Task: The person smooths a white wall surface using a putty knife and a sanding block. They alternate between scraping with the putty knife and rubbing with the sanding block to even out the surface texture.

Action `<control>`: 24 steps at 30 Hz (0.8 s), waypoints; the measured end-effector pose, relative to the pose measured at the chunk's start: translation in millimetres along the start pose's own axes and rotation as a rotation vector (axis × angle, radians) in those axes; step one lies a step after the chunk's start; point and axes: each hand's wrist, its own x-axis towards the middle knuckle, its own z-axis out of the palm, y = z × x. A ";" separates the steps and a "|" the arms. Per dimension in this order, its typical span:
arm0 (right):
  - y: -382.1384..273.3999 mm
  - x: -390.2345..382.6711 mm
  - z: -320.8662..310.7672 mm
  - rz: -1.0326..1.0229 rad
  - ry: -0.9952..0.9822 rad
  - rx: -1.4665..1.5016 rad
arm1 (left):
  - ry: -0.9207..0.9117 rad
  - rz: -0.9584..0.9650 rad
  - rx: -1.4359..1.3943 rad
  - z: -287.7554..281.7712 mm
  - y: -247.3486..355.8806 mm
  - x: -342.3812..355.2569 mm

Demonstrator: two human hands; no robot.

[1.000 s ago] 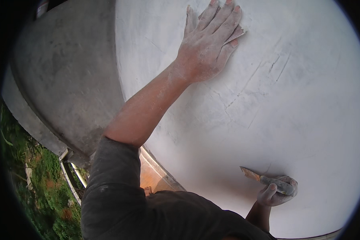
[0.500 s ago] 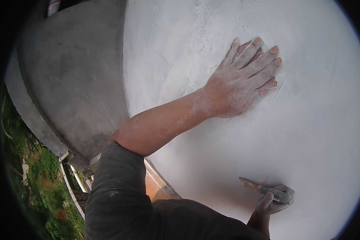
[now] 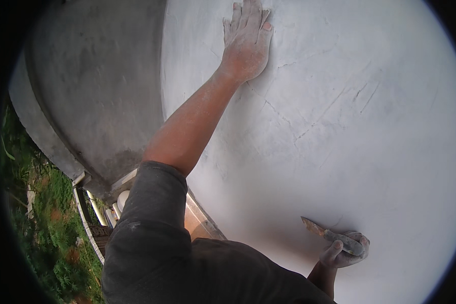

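Observation:
My dust-coated left hand presses flat on a white plastered wall near the top of the view, fingers stretched over a piece of sandpaper, mostly hidden beneath them. Fine cracks and scratches mark the plaster beside it. Low on the right, my right hand is closed around the dirty grey handle of a knife-like scraper, whose worn, rust-marked blade points up and left, close to the wall.
A curved, dark grey cement surface with a ridge lies to the left. Below it are a pale railing, some white pipes and green plants beyond. A tan, light-edged ledge shows beside my dark-clothed body.
My left hand moved down and rightward with the sandpaper, then back up and left, now higher on the plaster. My right hand still holds the scraper, shifted only slightly.

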 end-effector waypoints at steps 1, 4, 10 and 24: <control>0.0 -0.5 0.1 -0.003 0.003 -0.024 | -0.117 0.117 0.004 -1.5 5.6 -17.2; -0.4 -1.5 0.4 0.027 -0.034 -0.034 | -0.282 0.359 0.026 -5.9 14.8 -67.2; -3.0 1.3 2.4 0.047 0.043 -0.053 | -0.154 -0.063 -0.005 -7.1 -26.3 -66.0; -15.4 19.8 6.7 0.020 0.014 -0.143 | -0.233 0.119 -0.019 -5.8 -41.3 -116.0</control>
